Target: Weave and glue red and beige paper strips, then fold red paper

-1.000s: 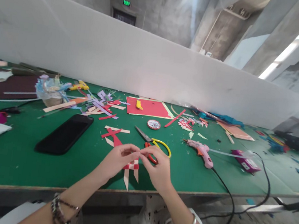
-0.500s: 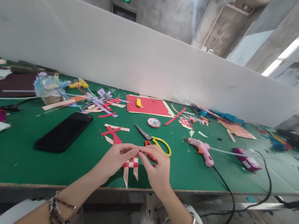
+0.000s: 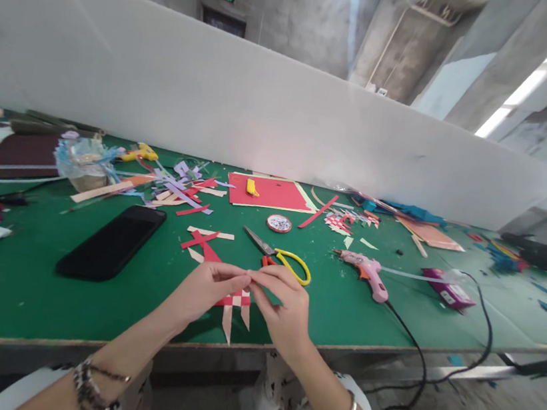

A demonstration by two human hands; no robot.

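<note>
My left hand [image 3: 211, 289] and my right hand [image 3: 283, 307] meet at the fingertips, both pinched. Whatever lies between the fingers is too small or hidden to make out. Just below the fingertips lies a woven red and cream paper piece [image 3: 235, 299], with cream strips pointing to the table's front edge; my hands hide part of it. Scissors [image 3: 295, 266] with yellow and red handles lie behind my right hand, partly covered by it. Red and cream paper strips [image 3: 204, 238] cross on the green table behind my left hand.
A black phone [image 3: 112, 242] lies at left. A pink glue gun [image 3: 368, 271] with a cable sits at right, beside a purple box [image 3: 446, 288]. Behind are a round tin [image 3: 279, 223], red sheets [image 3: 275, 195] with a yellow cutter, and scattered paper scraps [image 3: 182, 189].
The whole view has shifted slightly, so things appear a little further left. My hands stay together at the fingertips with only a small change in finger position.
</note>
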